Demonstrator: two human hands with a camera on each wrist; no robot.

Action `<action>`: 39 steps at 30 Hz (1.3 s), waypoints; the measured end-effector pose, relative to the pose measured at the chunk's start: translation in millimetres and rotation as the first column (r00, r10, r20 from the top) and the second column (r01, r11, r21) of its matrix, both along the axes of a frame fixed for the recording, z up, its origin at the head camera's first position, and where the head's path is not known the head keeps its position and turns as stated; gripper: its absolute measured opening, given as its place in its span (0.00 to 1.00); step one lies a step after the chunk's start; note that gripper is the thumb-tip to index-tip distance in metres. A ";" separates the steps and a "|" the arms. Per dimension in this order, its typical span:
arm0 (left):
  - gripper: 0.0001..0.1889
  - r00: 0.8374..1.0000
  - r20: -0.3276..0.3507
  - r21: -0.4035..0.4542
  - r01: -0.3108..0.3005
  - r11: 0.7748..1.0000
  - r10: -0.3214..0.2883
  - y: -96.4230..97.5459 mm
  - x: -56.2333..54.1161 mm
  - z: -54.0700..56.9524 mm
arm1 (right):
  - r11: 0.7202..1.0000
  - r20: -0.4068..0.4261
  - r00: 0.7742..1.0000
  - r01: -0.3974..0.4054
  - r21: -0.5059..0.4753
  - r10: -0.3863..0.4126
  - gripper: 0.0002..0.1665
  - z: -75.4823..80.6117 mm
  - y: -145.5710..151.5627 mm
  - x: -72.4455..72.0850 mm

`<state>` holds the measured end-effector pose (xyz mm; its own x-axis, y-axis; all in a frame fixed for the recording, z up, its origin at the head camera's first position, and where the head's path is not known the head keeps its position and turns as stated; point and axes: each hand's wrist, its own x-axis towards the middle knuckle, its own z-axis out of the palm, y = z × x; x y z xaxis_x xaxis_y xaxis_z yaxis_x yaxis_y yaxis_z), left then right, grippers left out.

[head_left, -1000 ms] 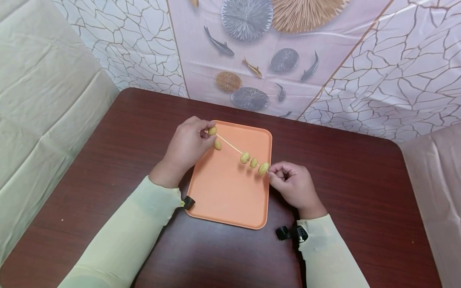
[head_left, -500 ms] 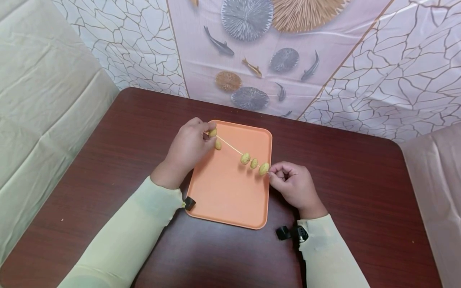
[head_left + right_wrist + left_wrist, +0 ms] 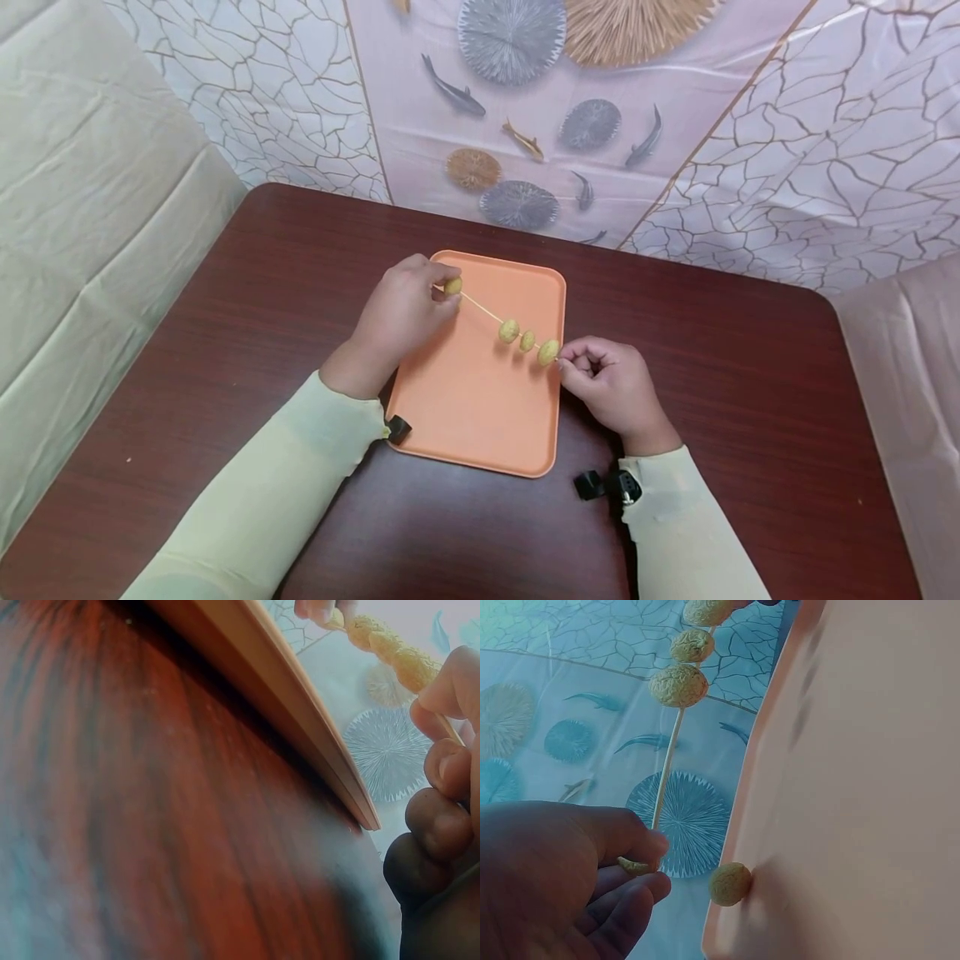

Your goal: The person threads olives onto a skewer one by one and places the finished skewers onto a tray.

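Observation:
A thin pale skewer (image 3: 481,307) is held slantwise above the orange tray (image 3: 480,408). Threaded near its right end are three small yellow, wrinkled, oval fruits, among them one (image 3: 509,331) closest to the bare stretch. Thumb and fingertips of my right hand (image 3: 611,383) pinch the skewer's right end, just beyond the last fruit (image 3: 548,352). At the other end my left hand (image 3: 408,308) pinches another yellow fruit (image 3: 453,286), which sits at the skewer's tip; the fingers partly cover it. One loose fruit (image 3: 731,884) lies on the tray by its edge, near my left hand.
The tray rests on a dark red-brown table (image 3: 750,400). Behind the table hangs a patterned cloth (image 3: 517,125) with fish and round motifs. Pale cloth (image 3: 90,208) drapes the left side. Black wrist devices (image 3: 600,485) sit at both cuffs.
My left hand has shifted a little right and toward me, bringing its fruit closer to the three others. The loose fruit is now mostly hidden behind it in the head view. The right hand stays still.

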<state>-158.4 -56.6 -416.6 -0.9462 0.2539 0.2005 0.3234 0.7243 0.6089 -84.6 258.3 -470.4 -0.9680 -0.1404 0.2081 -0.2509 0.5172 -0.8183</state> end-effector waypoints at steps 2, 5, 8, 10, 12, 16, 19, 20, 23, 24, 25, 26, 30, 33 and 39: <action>0.15 1.000 0.001 0.009 0.012 1.000 -0.012 1.0 0.5 0.1 | 1.000 0.003 1.000 0.004 -0.005 -0.004 0.06 -0.3 0.9 0.6; 0.14 1.000 0.000 0.012 0.017 1.000 -0.017 2.4 0.8 -0.6 | 1.000 0.004 1.000 0.007 -0.009 -0.007 0.05 -0.8 1.7 1.3; 0.14 1.000 0.005 0.015 0.025 1.000 -0.025 3.9 2.0 -0.6 | 1.000 0.005 1.000 0.009 -0.004 -0.009 0.03 -0.9 1.9 1.4; 0.14 1.000 0.010 0.012 0.029 1.000 -0.029 4.8 2.9 -0.5 | 1.000 0.003 1.000 0.008 -0.004 -0.008 0.03 -0.8 1.5 1.6; 0.14 0.999 0.013 0.008 0.033 0.999 -0.033 5.7 3.9 -0.2 | 1.000 0.000 1.000 0.009 -0.004 -0.009 0.04 -0.5 1.2 1.5; 0.14 0.999 0.001 -0.005 0.037 0.999 -0.037 7.2 5.4 0.2 | 1.000 -0.003 1.000 0.006 -0.007 -0.007 0.07 0.3 0.3 1.4; 0.13 0.999 -0.013 -0.008 0.044 0.999 -0.044 8.4 6.0 -0.4 | 1.000 0.000 1.000 0.002 -0.011 -0.002 0.05 1.0 -0.1 1.4; 0.13 0.999 -0.017 -0.008 0.047 0.999 -0.047 8.9 6.3 -0.5 | 1.000 0.001 1.000 0.001 -0.012 -0.001 0.04 1.3 -0.2 1.6; 0.12 0.999 -0.024 -0.012 0.045 0.999 -0.045 10.3 6.8 -1.5 | 1.000 0.003 1.000 -0.003 -0.012 0.003 0.02 1.8 -0.2 1.9; 0.11 0.999 -0.026 -0.016 0.044 0.999 -0.045 10.8 7.0 -1.9 | 1.000 0.004 1.000 -0.004 -0.011 0.004 0.02 1.9 -0.1 1.9; 0.11 0.999 -0.027 -0.020 0.042 0.999 -0.042 11.2 7.2 -2.2 | 1.000 0.004 1.000 -0.006 -0.010 0.006 0.02 2.0 -0.1 1.8; 0.11 0.999 -0.028 -0.024 0.040 0.999 -0.040 11.5 7.3 -2.5 | 1.000 0.005 1.000 -0.007 -0.008 0.007 0.02 2.0 -0.1 1.7; 0.10 0.999 -0.032 -0.039 0.034 0.999 -0.035 12.2 7.1 -3.7 | 1.000 0.008 1.000 -0.007 -0.005 0.007 0.03 2.2 -0.4 1.0; 0.11 0.999 -0.027 -0.043 0.035 0.998 -0.037 12.4 6.6 -4.0 | 1.000 0.006 1.000 -0.006 -0.004 0.006 0.03 2.1 -0.6 0.9; 0.13 0.999 -0.004 -0.032 0.054 0.998 -0.054 13.3 5.9 -4.7 | 1.000 0.011 1.000 -0.008 -0.020 0.008 0.02 2.0 0.0 0.8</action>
<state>-152.5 -43.3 -421.3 -0.9299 0.3113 0.1959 0.3656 0.7245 0.5843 -83.8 258.3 -468.4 -0.9691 -0.1443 0.1999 -0.2457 0.4988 -0.8312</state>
